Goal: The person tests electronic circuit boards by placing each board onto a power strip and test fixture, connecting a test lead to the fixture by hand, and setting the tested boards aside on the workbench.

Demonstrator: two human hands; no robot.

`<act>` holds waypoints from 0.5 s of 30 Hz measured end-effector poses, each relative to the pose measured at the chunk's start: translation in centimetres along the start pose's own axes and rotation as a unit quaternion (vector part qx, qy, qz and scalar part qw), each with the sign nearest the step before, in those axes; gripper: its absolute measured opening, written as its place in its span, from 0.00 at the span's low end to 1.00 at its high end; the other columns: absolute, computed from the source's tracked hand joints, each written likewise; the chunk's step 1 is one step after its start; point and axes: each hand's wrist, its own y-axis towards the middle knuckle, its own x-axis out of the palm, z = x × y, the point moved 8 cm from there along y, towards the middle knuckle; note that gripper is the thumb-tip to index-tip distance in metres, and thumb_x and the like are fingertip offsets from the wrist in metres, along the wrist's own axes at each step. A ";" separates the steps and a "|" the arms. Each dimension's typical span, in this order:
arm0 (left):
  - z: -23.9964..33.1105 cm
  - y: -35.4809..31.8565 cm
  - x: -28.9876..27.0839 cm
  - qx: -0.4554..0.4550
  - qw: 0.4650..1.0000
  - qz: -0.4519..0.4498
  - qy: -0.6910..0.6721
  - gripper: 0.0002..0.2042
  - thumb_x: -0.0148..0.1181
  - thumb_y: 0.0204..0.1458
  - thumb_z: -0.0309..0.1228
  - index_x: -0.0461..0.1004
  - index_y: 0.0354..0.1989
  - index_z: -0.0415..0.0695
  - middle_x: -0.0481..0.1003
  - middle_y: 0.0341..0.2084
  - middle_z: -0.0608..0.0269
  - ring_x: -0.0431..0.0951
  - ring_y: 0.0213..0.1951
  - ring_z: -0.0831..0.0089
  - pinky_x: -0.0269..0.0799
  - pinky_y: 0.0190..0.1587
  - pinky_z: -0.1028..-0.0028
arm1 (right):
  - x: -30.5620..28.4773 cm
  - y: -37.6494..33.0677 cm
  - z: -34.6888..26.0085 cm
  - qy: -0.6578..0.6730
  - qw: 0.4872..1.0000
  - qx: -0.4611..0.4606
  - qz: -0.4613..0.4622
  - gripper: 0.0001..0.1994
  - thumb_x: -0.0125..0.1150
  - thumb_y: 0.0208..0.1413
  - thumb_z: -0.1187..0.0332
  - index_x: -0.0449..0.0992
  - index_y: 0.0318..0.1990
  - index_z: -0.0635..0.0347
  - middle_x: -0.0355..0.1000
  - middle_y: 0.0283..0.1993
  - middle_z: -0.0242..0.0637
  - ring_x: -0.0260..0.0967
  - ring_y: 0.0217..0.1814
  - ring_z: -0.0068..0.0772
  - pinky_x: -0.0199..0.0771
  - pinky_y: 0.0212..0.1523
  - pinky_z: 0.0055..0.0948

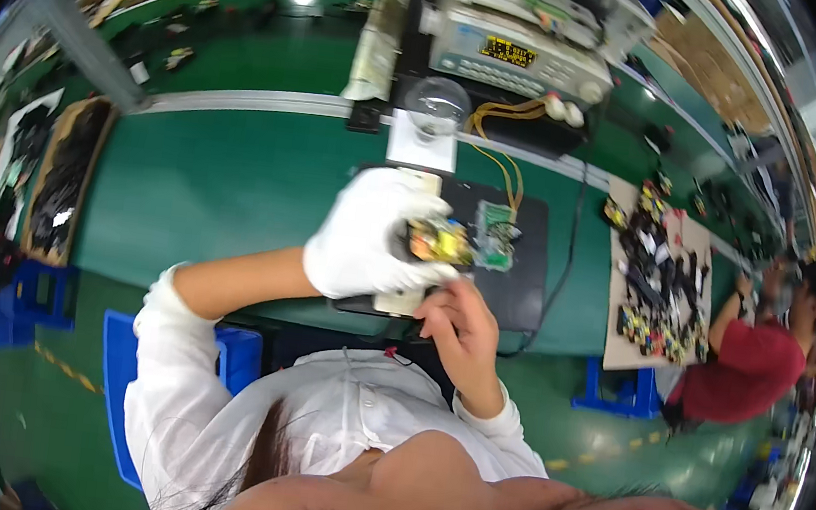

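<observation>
White cloth covered the left hand (365, 235), its thumb and fingers closed around a small board (442, 241) crowded with yellow and orange parts, above a black mat (520, 303). Bare and curled, the right hand (464, 334) reached in just below it; from where I stood, whether its fingers pinched anything was hidden. Both wrists came in over the near edge of the green worktop (215, 178), which stretched broadly leftward, leaving that forearm room, up to a tray of black items (68, 176). On the right, a green circuit board (496, 237) lay close on the mat, and a dark cable (557, 272) ran along the mat's side. Beyond the glove, a clear bowl (437, 107), yellow wires (500, 108) and a bench instrument (521, 54) blocked the far side. Farther right sat a parts-covered panel (622, 345), near a co-worker in red (758, 360).
</observation>
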 end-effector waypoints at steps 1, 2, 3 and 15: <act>1.3 0.6 0.0 0.024 0.999 -0.030 0.024 0.25 0.77 0.37 0.47 0.77 0.39 0.45 0.76 0.28 0.57 0.78 0.37 0.55 0.72 0.45 0.61 | 0.3 -0.3 0.3 0.017 1.000 -0.001 -0.002 0.26 0.61 0.60 0.78 0.62 0.65 0.71 0.75 0.41 0.40 0.74 0.35 0.22 0.75 0.37 0.22; 2.7 1.0 0.5 0.058 0.993 -0.082 0.060 0.25 0.76 0.37 0.47 0.77 0.40 0.46 0.76 0.26 0.58 0.77 0.33 0.56 0.71 0.43 0.62 | 0.2 -0.6 0.0 0.057 0.998 -0.026 0.002 0.31 0.64 0.58 0.76 0.56 0.66 0.73 0.71 0.51 0.43 0.74 0.45 0.26 0.75 0.46 0.25; 3.8 1.3 1.3 0.084 0.982 -0.135 0.100 0.24 0.75 0.38 0.46 0.77 0.41 0.48 0.76 0.24 0.60 0.76 0.29 0.57 0.71 0.41 0.63 | 0.3 -1.0 0.5 0.145 0.989 -0.022 0.037 0.33 0.65 0.57 0.76 0.55 0.67 0.70 0.64 0.60 0.44 0.68 0.59 0.33 0.69 0.59 0.30; 10.3 1.4 4.2 0.303 0.943 0.032 0.137 0.19 0.65 0.39 0.42 0.76 0.38 0.43 0.68 0.15 0.67 0.70 0.20 0.65 0.64 0.35 0.66 | -6.8 -4.1 0.8 -0.038 0.892 -0.209 0.399 0.46 0.71 0.53 0.46 0.56 0.67 0.75 0.64 0.65 0.54 0.65 0.66 0.43 0.66 0.65 0.41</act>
